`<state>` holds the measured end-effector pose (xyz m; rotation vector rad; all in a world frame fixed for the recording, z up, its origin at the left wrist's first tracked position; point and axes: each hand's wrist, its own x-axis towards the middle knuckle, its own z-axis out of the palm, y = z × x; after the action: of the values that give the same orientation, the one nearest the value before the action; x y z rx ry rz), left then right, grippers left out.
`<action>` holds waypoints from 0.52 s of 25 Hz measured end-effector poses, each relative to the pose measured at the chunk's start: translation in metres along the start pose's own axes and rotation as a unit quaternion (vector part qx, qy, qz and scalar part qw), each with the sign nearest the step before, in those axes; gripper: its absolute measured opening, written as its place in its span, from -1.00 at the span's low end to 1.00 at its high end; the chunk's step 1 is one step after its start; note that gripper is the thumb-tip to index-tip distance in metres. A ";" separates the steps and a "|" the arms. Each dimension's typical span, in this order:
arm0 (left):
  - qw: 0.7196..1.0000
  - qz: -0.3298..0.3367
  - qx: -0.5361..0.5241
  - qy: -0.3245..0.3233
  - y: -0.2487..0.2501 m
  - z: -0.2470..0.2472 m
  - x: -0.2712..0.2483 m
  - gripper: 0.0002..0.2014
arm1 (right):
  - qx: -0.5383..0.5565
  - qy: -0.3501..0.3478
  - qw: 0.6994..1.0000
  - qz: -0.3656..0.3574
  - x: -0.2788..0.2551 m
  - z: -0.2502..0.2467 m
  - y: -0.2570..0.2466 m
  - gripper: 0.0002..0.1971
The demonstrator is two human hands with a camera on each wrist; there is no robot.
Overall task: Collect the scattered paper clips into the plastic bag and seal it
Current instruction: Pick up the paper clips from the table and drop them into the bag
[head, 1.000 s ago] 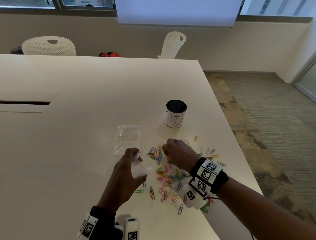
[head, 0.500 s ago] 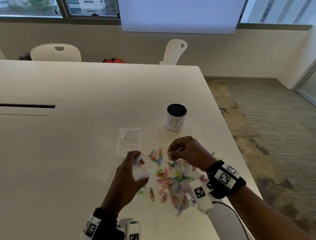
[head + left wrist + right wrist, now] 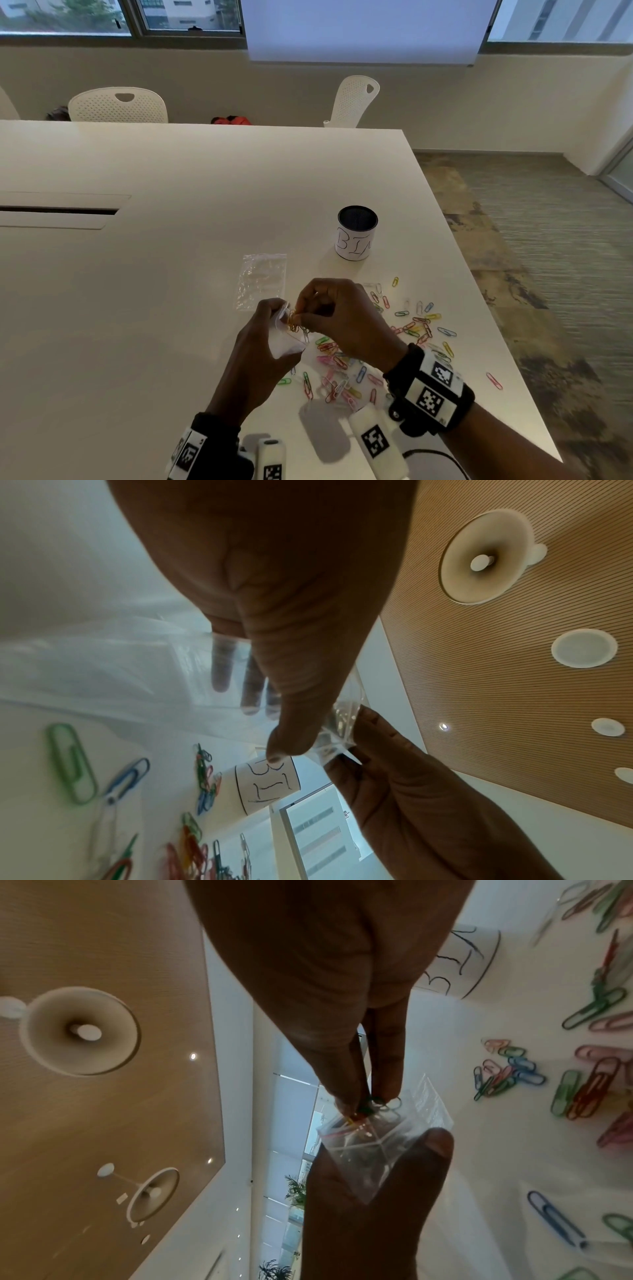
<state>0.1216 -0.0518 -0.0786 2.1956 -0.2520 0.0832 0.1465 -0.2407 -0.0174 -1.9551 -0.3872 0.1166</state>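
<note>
While 1 s back right hand [image 3: 337,317] was down at clip scatter, now lifted left to small zip bag [image 3: 286,334], pinching clip bunch [image 3: 297,323] at mouth. Left hand [image 3: 263,346] grips bag open, near table [image 3: 137,308] centre. First load going in; most paper clips [image 3: 394,342] remain right; sealing not started.

White table [image 3: 171,308] with scattered paper clips [image 3: 416,329], spare bag [image 3: 263,280], seemingly empty cup [image 3: 356,233]

Room's pretty dim, mostly soft daylight coming through the windows [image 3: 68,17] up top. The desk [image 3: 171,274] looks evenly lit, with faint shadows under the wrist gear near the bottom edge. Head view bends lines at the edges. Both wrist views are badly warped, with the nearest paper clips [image 3: 70,761] blurry and smeared.
</note>
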 end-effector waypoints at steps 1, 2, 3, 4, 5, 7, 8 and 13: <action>1.000 0.000 -0.001 0.001 0.001 0.000 0.000 -0.35 | -0.014 -0.002 1.000 -0.007 0.000 0.001 0.001 -0.85; 1.000 0.002 0.001 0.003 0.001 0.000 0.000 -0.37 | -0.021 -0.008 1.000 -0.015 0.001 0.001 0.002 -0.85; 1.000 0.007 0.005 0.004 0.001 -0.001 0.000 -0.38 | -0.025 -0.013 0.999 -0.022 0.001 0.000 0.002 -0.85; 1.000 0.012 0.010 0.004 0.000 -0.001 0.000 -0.40 | -0.031 -0.014 0.999 -0.028 0.001 -0.002 0.002 -0.86; 1.000 0.015 0.013 0.004 0.000 -0.001 0.000 -0.41 | -0.038 -0.012 0.999 -0.031 0.002 -0.006 0.002 -0.87; 1.000 0.015 0.009 0.005 0.000 -0.001 -0.001 -0.40 | -0.052 0.012 0.998 -0.028 0.008 -0.015 0.009 -0.88; 1.000 0.015 0.005 0.005 -0.001 -0.001 -0.001 -0.39 | -0.061 0.034 0.997 -0.022 0.014 -0.020 0.016 -0.89; 1.000 0.021 -0.003 0.006 -0.002 -0.003 -0.003 -0.40 | -0.237 0.028 0.971 -0.009 0.041 -0.023 0.059 -0.82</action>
<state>0.1189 -0.0477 -0.0792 2.1832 -0.2927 0.1183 0.2040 -0.2690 -0.0574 -2.4189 -0.4226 -0.0488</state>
